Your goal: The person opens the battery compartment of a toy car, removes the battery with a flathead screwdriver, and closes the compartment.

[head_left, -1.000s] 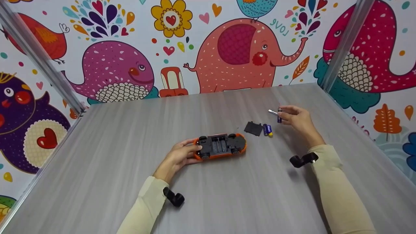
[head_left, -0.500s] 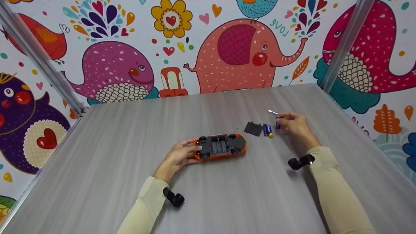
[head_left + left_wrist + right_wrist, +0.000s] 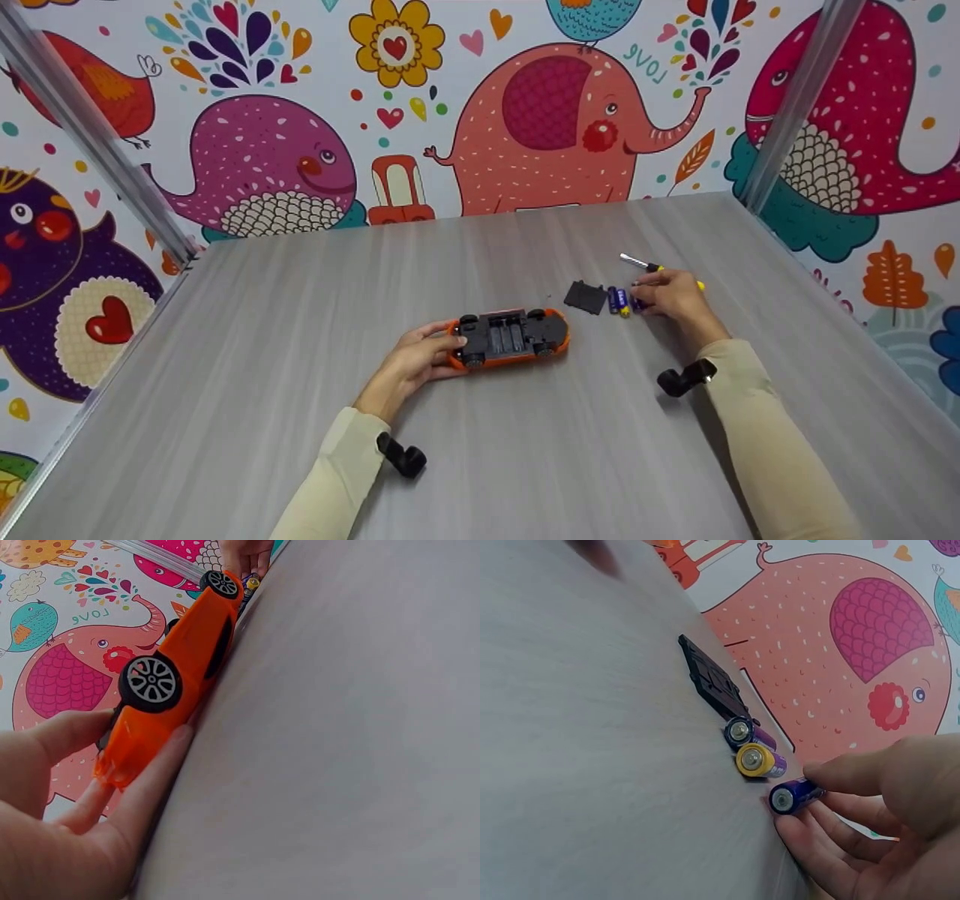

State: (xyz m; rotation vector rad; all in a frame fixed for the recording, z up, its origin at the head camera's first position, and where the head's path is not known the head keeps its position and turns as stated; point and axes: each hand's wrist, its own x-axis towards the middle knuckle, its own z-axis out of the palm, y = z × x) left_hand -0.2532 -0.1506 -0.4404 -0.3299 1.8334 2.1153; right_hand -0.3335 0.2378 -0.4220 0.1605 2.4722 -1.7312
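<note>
An orange toy car (image 3: 510, 337) lies wheels up on the table, its dark underside showing an open battery compartment (image 3: 505, 334). My left hand (image 3: 411, 358) grips one end of it, thumb on the underside and fingers beneath, as the left wrist view also shows. Off to the right, my right hand (image 3: 675, 298) pinches a blue battery (image 3: 795, 795) between thumb and fingers, low at the tabletop. Beside that battery lie two more, one with a yellow end (image 3: 754, 760) and one with a dark end (image 3: 740, 731). A black battery cover (image 3: 585, 297) lies just left of them.
A screwdriver (image 3: 639, 262) with a metal shaft lies behind my right hand, which partly hides its yellow and black handle. The grey table (image 3: 262, 360) ends at a back wall (image 3: 420, 112) printed with cartoon animals. Metal posts (image 3: 802, 105) stand at its far corners.
My right hand has come down and toward me with the battery, beside the other two. More of the screwdriver now shows behind it. My left hand and the toy car have stayed still.
</note>
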